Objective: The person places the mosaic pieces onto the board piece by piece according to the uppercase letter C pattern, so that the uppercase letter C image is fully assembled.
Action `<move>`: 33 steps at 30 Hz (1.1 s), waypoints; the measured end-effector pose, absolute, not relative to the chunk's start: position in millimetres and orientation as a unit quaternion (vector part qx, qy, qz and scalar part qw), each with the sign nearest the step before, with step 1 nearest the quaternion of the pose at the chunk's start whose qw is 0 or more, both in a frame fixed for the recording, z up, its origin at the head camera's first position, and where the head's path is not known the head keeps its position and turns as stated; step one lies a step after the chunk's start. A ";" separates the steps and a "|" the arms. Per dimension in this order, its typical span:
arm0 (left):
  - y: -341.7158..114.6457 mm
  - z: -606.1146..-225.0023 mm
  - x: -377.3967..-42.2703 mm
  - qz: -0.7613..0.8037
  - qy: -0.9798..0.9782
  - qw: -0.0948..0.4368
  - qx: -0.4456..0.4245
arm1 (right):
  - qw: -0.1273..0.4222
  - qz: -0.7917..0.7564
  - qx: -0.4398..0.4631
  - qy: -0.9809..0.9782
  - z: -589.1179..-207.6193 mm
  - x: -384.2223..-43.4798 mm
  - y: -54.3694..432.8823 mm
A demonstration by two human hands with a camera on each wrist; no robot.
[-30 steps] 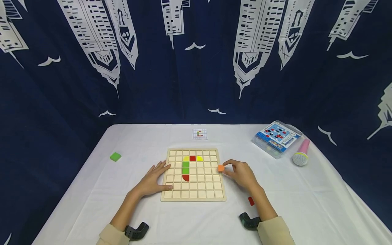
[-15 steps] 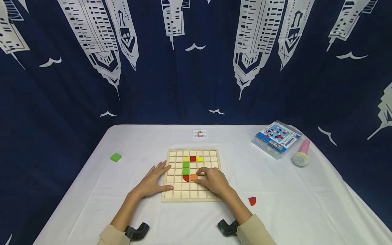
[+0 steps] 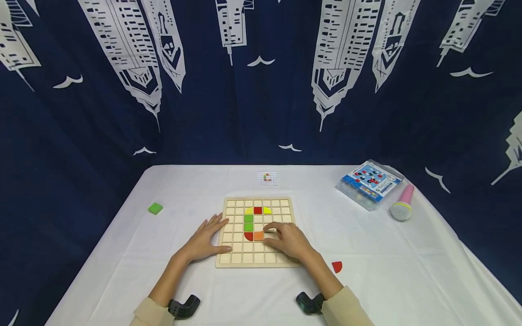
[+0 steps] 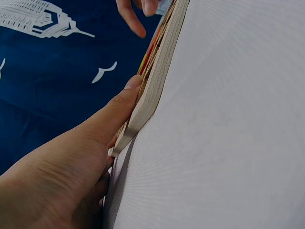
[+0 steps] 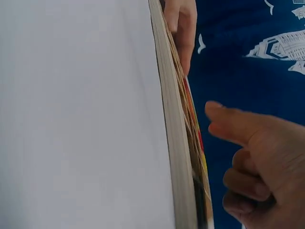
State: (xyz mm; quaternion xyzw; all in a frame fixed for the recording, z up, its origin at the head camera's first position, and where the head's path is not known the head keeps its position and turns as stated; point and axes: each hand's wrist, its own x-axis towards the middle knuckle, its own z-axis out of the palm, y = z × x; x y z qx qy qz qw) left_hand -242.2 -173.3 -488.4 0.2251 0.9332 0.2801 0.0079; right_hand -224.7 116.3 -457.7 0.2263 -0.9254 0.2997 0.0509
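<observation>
A wooden grid board (image 3: pixel 236 259) lies on the table. My left hand (image 3: pixel 201 240) rests on its left edge, fingers spread and straight; in the left wrist view the thumb (image 4: pixel 119 112) lies along the rim. An orange square tile (image 3: pixel 258 236) sits flat in a cell, right of a red quarter-circle tile (image 3: pixel 248 236). Close beside the orange tile hovers my right hand (image 3: pixel 290 240), thumb and forefinger apart and holding nothing. Two green squares (image 3: pixel 248 222) stand in the column above the red quarter circle. Along an upper row, a red square (image 3: pixel 258 210) sits between two yellow pieces (image 3: pixel 267 210).
A small pattern card (image 3: pixel 267 178) lies beyond the board. At the back right are a clear plastic box (image 3: pixel 369 185) and a pink toy microphone (image 3: pixel 402 203). One loose green tile (image 3: pixel 155 208) lies left, and a red quarter-circle tile (image 3: pixel 337 266) lies beside the right forearm.
My right hand has brought the orange tile leftward from the board's right edge, laid it beside the red quarter circle and let go. The left hand stays in place.
</observation>
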 end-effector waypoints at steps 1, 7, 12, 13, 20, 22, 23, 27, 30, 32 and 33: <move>-173.1 -488.2 -242.4 0.279 0.934 0.010 0.225 | 0.050 0.307 0.223 -0.924 -455.3 -223.3 123.9; -172.9 -486.9 -243.1 0.281 0.934 0.010 0.221 | 0.070 0.337 0.183 -0.921 -445.9 -211.8 189.5; -174.3 -487.6 -243.3 0.276 0.936 0.009 0.219 | 0.094 0.339 0.153 -0.924 -447.6 -192.5 250.0; -174.6 -487.5 -243.1 0.276 0.936 0.009 0.219 | 0.090 0.340 0.148 -0.924 -448.3 -188.2 260.8; -175.7 -486.2 -242.6 0.280 0.934 0.009 0.220 | -0.009 0.372 0.161 -0.914 -458.5 -167.3 297.9; -175.6 -486.0 -242.6 0.281 0.934 0.009 0.221 | -0.029 0.374 0.184 -0.909 -461.4 -166.5 296.7; -175.3 -486.1 -242.7 0.282 0.934 0.009 0.221 | -0.036 0.375 0.194 -0.906 -462.8 -167.0 295.3; -173.6 -486.7 -242.8 0.281 0.932 0.005 0.227 | -0.045 0.365 0.211 -0.906 -466.8 -172.3 288.1; -172.1 -486.7 -242.5 0.286 0.930 0.005 0.230 | -0.026 0.359 0.196 -0.912 -466.8 -180.2 279.8; -171.3 -487.5 -242.5 0.288 0.929 0.006 0.232 | -0.001 0.360 0.184 -0.915 -465.6 -187.4 271.1; -171.0 -487.6 -242.4 0.288 0.929 0.005 0.231 | 0.014 0.361 0.180 -0.915 -465.0 -191.6 265.8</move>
